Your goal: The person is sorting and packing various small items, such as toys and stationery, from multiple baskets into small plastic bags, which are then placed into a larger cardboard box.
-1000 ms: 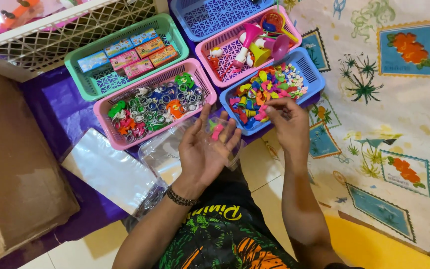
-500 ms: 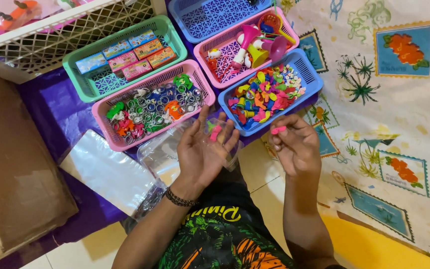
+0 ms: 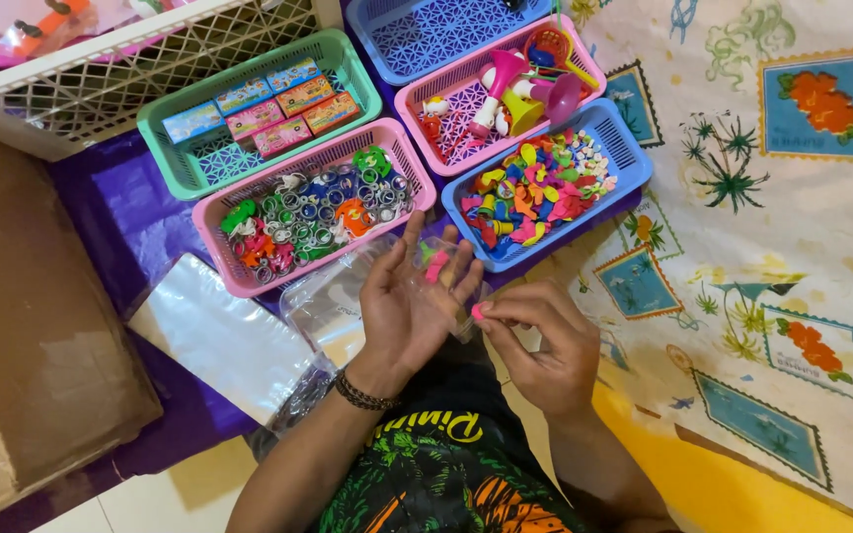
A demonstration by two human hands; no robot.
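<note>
- Head view, looking down: my left hand point(image 3: 409, 306) lies palm up with the fingers spread wide, and a small clear plastic bag point(image 3: 444, 281) rests across the fingertips; a pink piece already shows inside it.
- My right hand point(image 3: 537, 341) sits at about 3 o'clock of the left, thumb and forefinger pinched narrow on a pink balloon point(image 3: 478, 312), right at the bag's lower edge and touching or nearly touching the film.
- To do this step well, I judge the left fingers should keep the bag's mouth stretched open while the right hand feeds the balloon in by its tip and lets go only once it is past the rim; thin film will fold shut if the left hand relaxes.
- The bag is thin, glossy and limp, so I cannot tell exactly where its opening lies.
- At 12 o'clock of my hands a blue basket point(image 3: 634, 158), rigid latticed plastic, holds a heap of small, soft, matte balloons in many colours.
- At 11 o'clock a pink basket point(image 3: 217, 271) holds small plastic rings, hard and shiny.
- Beyond, a green basket point(image 3: 165, 163) carries small flat printed boxes, and a second pink basket point(image 3: 407, 99) holds toy trumpets with flared bells.
- A stack of clear bags point(image 3: 219, 336) lies at 9 o'clock on purple cloth point(image 3: 111, 217), beside a cardboard box point(image 3: 32, 326), dull and fibrous.
</note>
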